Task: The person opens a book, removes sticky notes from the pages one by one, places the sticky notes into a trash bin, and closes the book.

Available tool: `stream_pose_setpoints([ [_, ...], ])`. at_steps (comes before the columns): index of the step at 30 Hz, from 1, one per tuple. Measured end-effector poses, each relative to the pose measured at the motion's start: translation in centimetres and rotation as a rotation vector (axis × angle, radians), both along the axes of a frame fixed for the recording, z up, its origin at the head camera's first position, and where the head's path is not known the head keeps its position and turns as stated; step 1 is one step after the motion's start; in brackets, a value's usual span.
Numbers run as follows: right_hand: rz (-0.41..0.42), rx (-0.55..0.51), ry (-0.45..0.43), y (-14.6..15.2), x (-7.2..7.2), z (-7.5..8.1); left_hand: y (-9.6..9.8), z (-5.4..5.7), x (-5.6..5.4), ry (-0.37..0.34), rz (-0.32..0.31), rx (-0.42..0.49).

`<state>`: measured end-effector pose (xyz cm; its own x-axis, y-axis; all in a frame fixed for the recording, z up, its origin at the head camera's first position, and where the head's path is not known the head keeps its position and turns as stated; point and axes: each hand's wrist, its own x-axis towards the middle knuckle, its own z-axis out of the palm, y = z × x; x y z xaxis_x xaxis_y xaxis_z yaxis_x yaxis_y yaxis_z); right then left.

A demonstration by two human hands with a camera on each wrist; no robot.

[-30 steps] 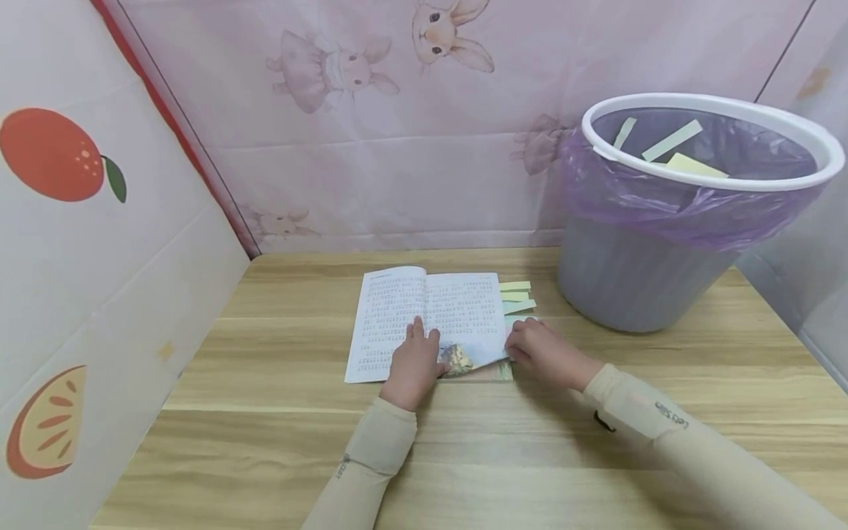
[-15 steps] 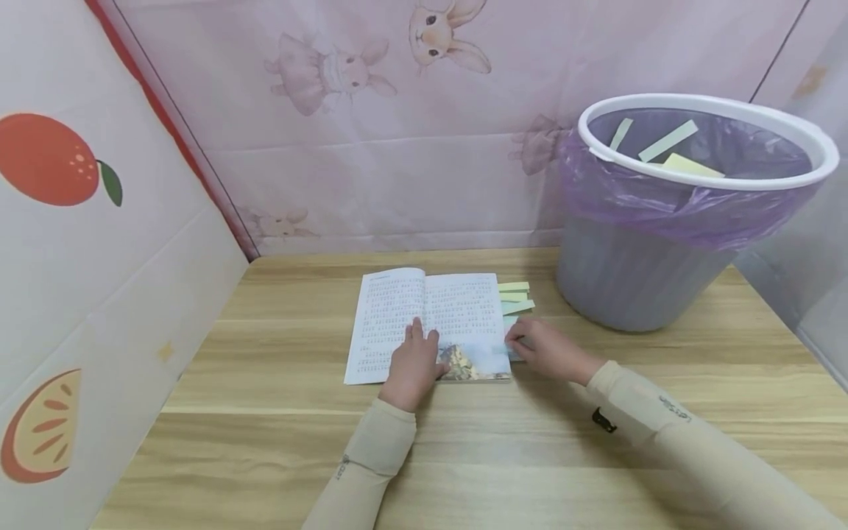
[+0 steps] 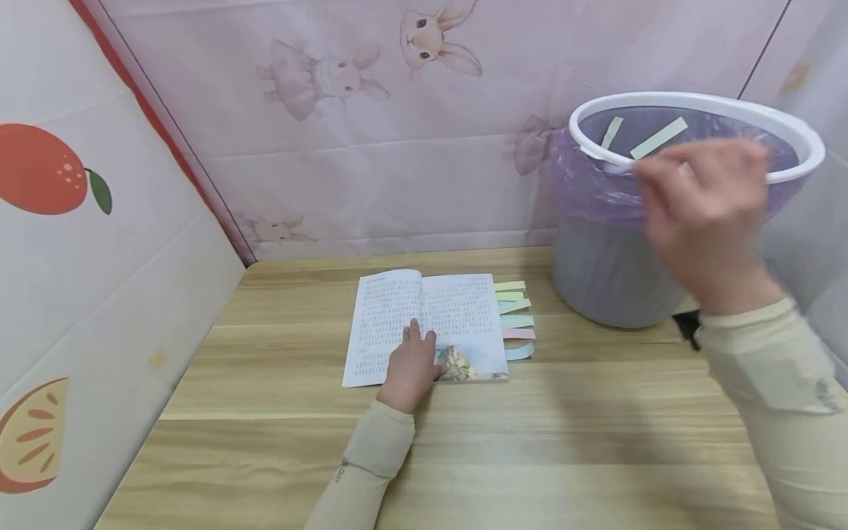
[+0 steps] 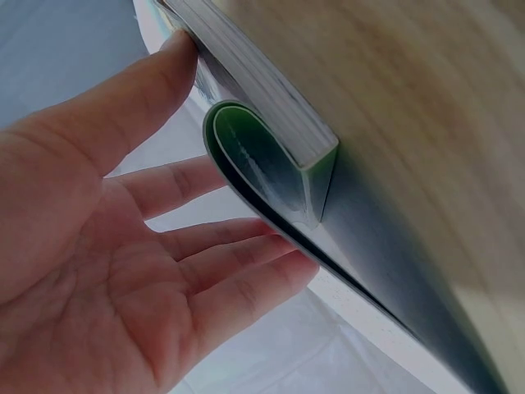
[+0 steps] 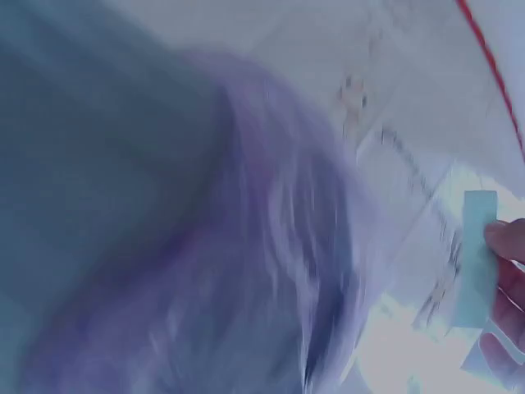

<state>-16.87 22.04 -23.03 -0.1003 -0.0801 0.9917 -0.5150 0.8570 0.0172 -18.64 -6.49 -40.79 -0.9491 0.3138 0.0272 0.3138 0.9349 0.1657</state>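
Observation:
An open book [image 3: 457,309] lies on the table, with printed text and a small picture at the lower right. My left hand [image 3: 409,368] rests on it near the spine, fingers extended. In the left wrist view, the left hand [image 4: 156,238] touches the curved-up pages of the book [image 4: 271,90]. Several coloured sticky tabs [image 3: 517,322] stick out from the right edge. My right hand [image 3: 709,213], blurred, is raised in front of the bin's rim. It pinches a pale blue sticky strip [image 5: 478,263], which shows in the right wrist view.
A grey bin [image 3: 603,272] with a white rim and purple liner stands at the table's back right. Green paper strips [image 3: 659,138] lie inside it. A pink rabbit-print wall covering [image 3: 397,177] is behind the wooden table [image 3: 278,456].
My right hand has lifted from the book's right edge up to the bin with the sticky strip. More tabs show at the book's edge. My left hand stays on the book.

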Motion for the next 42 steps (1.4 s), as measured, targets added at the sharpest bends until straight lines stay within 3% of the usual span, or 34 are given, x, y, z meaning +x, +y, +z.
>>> stream_pose_setpoints([
  [2, -0.081, -0.051, -0.018, 1.5, -0.4, 1.5, 0.0, 0.1, 0.0, -0.003, 0.002, -0.001],
  [6, -0.198, -0.041, -0.167, 4.7, -1.2, 2.9, -0.1, 0.1, 0.1, 0.0, -0.004, -0.005],
  [11, -0.272, 0.021, -0.365, 6.6, -1.3, 3.2, -0.2, 0.1, 0.0, -0.005, -0.009, -0.001],
  [15, -0.303, 0.009, -0.431, 7.0, -1.1, 2.9, 0.0, 0.3, 0.0, -0.024, -0.002, 0.0],
  [18, -0.28, -0.035, -0.416, 6.4, -0.5, 3.0, 0.1, 0.3, 0.1, -0.03, 0.001, -0.002],
  [21, -0.214, -0.069, -0.343, 5.0, 0.7, 3.2, 0.2, 0.4, 0.3, -0.03, 0.002, -0.003],
  [24, -0.087, -0.115, -0.308, 2.7, 1.9, 3.1, 0.3, 0.5, 0.5, -0.026, 0.004, 0.0],
  [26, 0.047, -0.137, -0.348, 1.2, 2.4, 2.4, 0.4, 0.6, 0.5, -0.023, 0.007, 0.006],
  [28, 0.193, -0.161, -0.503, -0.3, 2.4, 0.9, 0.3, 0.6, 0.5, -0.031, 0.011, 0.011],
  [31, 0.362, -0.121, -0.89, -2.2, 1.8, -2.6, 0.3, 0.7, 0.4, -0.047, 0.015, 0.013],
  [34, 0.462, -0.084, -1.308, -3.5, 0.3, -6.9, 0.3, 0.7, 0.4, -0.067, 0.018, 0.014],
  [36, 0.502, -0.096, -1.492, -4.2, -0.8, -9.7, 0.4, 0.6, 0.4, -0.067, 0.019, 0.009],
  [39, 0.513, -0.208, -1.637, -5.1, -2.2, -13.1, 0.5, 0.3, 0.4, -0.061, 0.021, -0.004],
  [42, 0.495, -0.323, -1.677, -5.6, -3.1, -15.0, 0.7, 0.1, 0.5, -0.052, 0.022, -0.017],
])
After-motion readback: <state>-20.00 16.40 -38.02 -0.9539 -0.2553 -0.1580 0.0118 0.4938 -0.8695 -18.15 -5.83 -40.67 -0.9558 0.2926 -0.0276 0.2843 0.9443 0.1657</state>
